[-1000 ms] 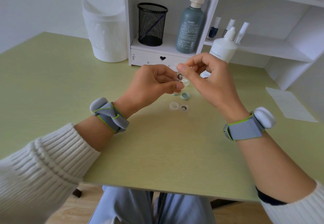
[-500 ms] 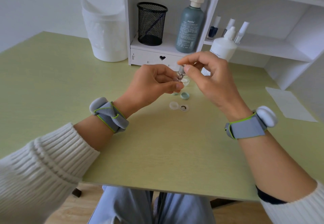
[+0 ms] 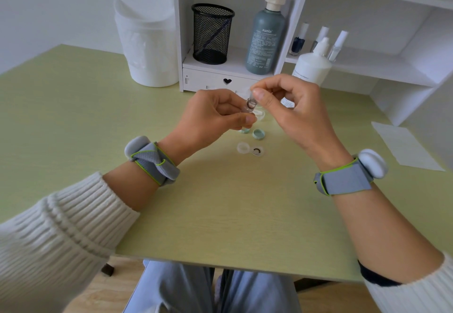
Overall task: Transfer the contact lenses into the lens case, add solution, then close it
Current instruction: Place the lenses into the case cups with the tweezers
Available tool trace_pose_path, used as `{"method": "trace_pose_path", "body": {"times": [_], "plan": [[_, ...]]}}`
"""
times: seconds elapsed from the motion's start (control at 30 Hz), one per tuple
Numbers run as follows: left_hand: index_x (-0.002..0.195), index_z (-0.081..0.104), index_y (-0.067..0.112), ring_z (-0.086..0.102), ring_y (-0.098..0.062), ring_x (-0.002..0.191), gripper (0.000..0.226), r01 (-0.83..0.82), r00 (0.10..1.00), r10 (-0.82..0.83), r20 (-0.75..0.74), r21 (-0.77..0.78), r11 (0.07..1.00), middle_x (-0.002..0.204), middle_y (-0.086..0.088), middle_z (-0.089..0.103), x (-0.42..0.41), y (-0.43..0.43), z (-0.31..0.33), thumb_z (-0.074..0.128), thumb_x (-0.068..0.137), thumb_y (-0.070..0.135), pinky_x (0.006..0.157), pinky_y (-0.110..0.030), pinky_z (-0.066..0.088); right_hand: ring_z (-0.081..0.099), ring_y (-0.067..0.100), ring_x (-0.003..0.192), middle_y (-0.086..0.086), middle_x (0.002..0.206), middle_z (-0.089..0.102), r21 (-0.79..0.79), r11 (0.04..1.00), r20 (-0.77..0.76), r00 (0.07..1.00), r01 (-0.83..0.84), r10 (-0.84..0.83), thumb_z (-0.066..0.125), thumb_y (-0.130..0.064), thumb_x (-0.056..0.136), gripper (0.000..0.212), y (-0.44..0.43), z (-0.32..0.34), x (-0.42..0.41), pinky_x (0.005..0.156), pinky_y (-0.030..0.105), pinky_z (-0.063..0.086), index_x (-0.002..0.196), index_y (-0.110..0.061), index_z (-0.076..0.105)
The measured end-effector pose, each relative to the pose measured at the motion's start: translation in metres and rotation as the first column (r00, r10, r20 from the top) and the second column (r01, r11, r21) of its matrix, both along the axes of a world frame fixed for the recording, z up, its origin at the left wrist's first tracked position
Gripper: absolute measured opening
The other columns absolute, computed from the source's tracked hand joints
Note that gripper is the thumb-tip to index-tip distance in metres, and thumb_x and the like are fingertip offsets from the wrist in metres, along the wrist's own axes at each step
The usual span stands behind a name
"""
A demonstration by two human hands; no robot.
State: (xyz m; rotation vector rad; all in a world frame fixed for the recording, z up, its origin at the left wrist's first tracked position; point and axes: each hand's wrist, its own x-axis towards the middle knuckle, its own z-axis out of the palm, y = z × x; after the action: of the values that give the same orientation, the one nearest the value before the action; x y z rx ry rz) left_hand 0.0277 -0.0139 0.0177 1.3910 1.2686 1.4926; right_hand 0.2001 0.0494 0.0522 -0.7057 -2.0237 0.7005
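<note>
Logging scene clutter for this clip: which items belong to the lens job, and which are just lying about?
In use: left hand and right hand on a small clear container; open blister with lens; teal cap; white solution bottle.

Lying about: mesh cup; grey-blue bottle; white bin; paper sheet.

- I see a small clear blister pack [image 3: 250, 105] raised above the table, tilted, with a dark ring-shaped contact lens [image 3: 251, 104] showing through it.
- Below it on the green table lies a second clear blister [image 3: 250, 149], opened flat: one round well looks empty, the other holds a dark-ringed lens [image 3: 257, 151].
- Just behind that, a mint-green cap [image 3: 258, 133] lies open side up; a second mint-green piece [image 3: 244, 130] is half hidden.
- The white solution bottle [image 3: 311, 67] stands upright farther back.
</note>
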Motion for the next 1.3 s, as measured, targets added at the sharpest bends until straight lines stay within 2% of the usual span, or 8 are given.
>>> {"method": "trace_pose_path", "body": {"times": [0.1, 0.33, 0.47, 0.53, 0.93, 1.2, 1.3], "plan": [[0.092, 0.072, 0.007, 0.076, -0.032, 0.085, 0.018, 0.002, 1.0, -0.002, 0.002, 0.002, 1.0, 0.089, -0.015, 0.078, -0.0005, 0.0001, -0.0004, 0.083, 0.078, 0.007, 0.076, -0.032, 0.061, 0.065, 0.015, 0.081, -0.001, 0.091, 0.075, 0.024, 1.0, -0.002, 1.0, -0.001, 0.001, 0.07, -0.023, 0.093, 0.012, 0.001, -0.0002, 0.0003, 0.081, 0.031, 0.055, 0.099, -0.015, 0.076], [0.092, 0.071, 0.006, 0.076, -0.031, 0.084, 0.018, -0.003, 1.0, 0.003, 0.004, 0.007, 1.0, 0.088, -0.014, 0.078, -0.0016, 0.0003, -0.0002, 0.083, 0.078, 0.008, 0.073, -0.03, 0.06, 0.063, 0.011, 0.081, -0.004, 0.094, 0.074, 0.007, 1.0, -0.009, 1.0, -0.007, 0.007, 0.068, -0.02, 0.094, 0.013, 0.0014, -0.0002, 0.0004, 0.081, 0.028, 0.053, 0.104, -0.017, 0.077], [0.089, 0.073, 0.012, 0.077, -0.028, 0.083, 0.015, 0.006, 1.0, -0.006, 0.004, 0.005, 1.0, 0.084, -0.011, 0.078, -0.0019, 0.0004, -0.0005, 0.083, 0.079, 0.01, 0.073, -0.029, 0.059, 0.06, 0.007, 0.079, -0.014, 0.088, 0.072, -0.067, 0.997, -0.04, 0.999, -0.023, 0.02, 0.067, -0.022, 0.095, 0.013, 0.001, 0.0005, 0.0014, 0.063, 0.012, 0.043, 0.103, -0.02, 0.077], [0.088, 0.073, 0.015, 0.077, -0.027, 0.083, 0.015, 0.01, 1.0, -0.01, 0.005, 0.01, 1.0, 0.084, -0.009, 0.079, -0.0024, 0.0004, -0.0005, 0.084, 0.078, 0.011, 0.074, -0.03, 0.06, 0.06, 0.008, 0.079, -0.016, 0.086, 0.071, -0.087, 0.996, -0.055, 0.998, -0.025, 0.02, 0.067, -0.023, 0.095, 0.013, 0.0009, 0.0007, 0.0023, 0.061, 0.009, 0.041, 0.104, -0.021, 0.077], [0.095, 0.073, 0.006, 0.077, -0.027, 0.083, 0.019, -0.004, 1.0, 0.004, 0.01, 0.007, 1.0, 0.085, -0.013, 0.078, -0.0024, 0.001, -0.0012, 0.083, 0.079, 0.01, 0.075, -0.03, 0.061, 0.058, 0.01, 0.078, -0.014, 0.087, 0.071, -0.12, 0.992, -0.101, 0.995, -0.036, 0.024, 0.067, -0.024, 0.094, 0.013, 0.0019, 0.0014, 0.0029, 0.059, 0.012, 0.04, 0.103, -0.022, 0.076], [0.094, 0.073, 0.006, 0.077, -0.024, 0.081, 0.019, -0.011, 1.0, 0.011, 0.011, 0.013, 1.0, 0.082, -0.011, 0.078, -0.0036, 0.0006, 0.0, 0.083, 0.079, 0.011, 0.074, -0.028, 0.061, 0.056, 0.012, 0.078, -0.015, 0.086, 0.07, -0.109, 0.993, -0.096, 0.995, -0.041, 0.031, 0.065, -0.022, 0.095, 0.015, 0.0046, 0.0001, 0.0029, 0.061, 0.016, 0.04, 0.105, -0.021, 0.076], [0.093, 0.073, 0.008, 0.077, -0.024, 0.082, 0.017, -0.012, 1.0, 0.012, 0.01, 0.017, 1.0, 0.083, -0.011, 0.078, -0.0038, 0.0014, -0.0008, 0.083, 0.079, 0.011, 0.076, -0.03, 0.061, 0.053, 0.011, 0.074, -0.016, 0.081, 0.067, -0.147, 0.987, -0.127, 0.991, -0.061, 0.043, 0.065, -0.021, 0.094, 0.016, 0.0057, -0.0001, 0.0021, 0.058, 0.013, 0.038, 0.106, -0.017, 0.075]]}}
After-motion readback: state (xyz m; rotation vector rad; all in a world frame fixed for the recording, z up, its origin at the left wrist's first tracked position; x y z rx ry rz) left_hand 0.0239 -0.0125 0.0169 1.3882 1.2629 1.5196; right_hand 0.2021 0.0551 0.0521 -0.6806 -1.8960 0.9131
